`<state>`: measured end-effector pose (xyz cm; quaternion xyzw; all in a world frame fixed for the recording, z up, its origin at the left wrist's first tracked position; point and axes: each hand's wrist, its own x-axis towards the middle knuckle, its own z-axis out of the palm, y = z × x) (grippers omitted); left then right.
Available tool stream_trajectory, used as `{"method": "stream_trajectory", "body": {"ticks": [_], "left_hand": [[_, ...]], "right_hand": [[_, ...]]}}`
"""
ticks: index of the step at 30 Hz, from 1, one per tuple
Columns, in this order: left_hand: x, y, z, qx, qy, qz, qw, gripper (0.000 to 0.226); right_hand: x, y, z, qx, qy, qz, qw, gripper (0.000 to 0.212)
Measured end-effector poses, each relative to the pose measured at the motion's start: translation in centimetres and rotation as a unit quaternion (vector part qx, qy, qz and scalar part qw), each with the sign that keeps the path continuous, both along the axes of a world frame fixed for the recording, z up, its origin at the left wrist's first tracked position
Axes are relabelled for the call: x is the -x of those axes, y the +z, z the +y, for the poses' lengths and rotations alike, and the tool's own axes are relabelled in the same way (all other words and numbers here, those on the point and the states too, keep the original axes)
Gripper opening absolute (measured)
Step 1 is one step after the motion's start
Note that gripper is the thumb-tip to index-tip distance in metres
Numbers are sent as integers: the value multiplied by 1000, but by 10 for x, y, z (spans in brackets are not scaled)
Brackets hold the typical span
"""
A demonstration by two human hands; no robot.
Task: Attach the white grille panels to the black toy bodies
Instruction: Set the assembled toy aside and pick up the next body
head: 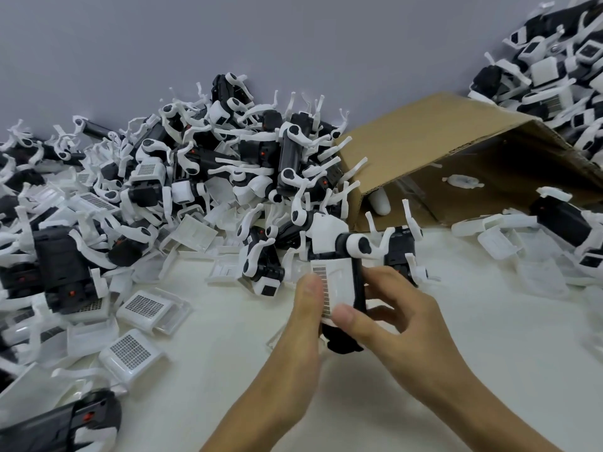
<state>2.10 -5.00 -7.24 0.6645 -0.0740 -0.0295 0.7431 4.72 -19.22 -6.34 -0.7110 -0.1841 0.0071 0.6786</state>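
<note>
Cream table (424,402), heaped parts along its far edge | your left hand (300,324) and right hand (391,321) both pinch one black toy body (359,288) near the front edge | white grille panel (332,285) sits against it, long axis running away from you, thumbs on its near end

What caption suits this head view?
Both hands, left hand and right hand, press a white grille panel onto a black toy body.

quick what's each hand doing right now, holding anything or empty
Left hand: holding the white plastic grille panel, thumb pressed on its grid strip.
Right hand: holding the black plastic toy body the panel sits on, fingers curled round it.
</note>
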Motion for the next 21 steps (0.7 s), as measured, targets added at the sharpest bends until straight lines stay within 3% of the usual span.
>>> {"method": "stream_trajectory", "body": {"ticks": [2,7,16,21], "left_hand": [[-2,-1,-2,40,18,9,999,60],[-1,2,4,56,46,2,997,40],[3,16,3,31,64,-86,994,27],[7,17,1,29,70,-105,992,24]], "right_hand": [[0,-1,1,-20,-13,23,999,46],[0,2,-4,-73,29,11,997,35],[1,12,-3,-57,5,-29,998,25],[3,13,-4,-62,-5,-48,997,40]]}}
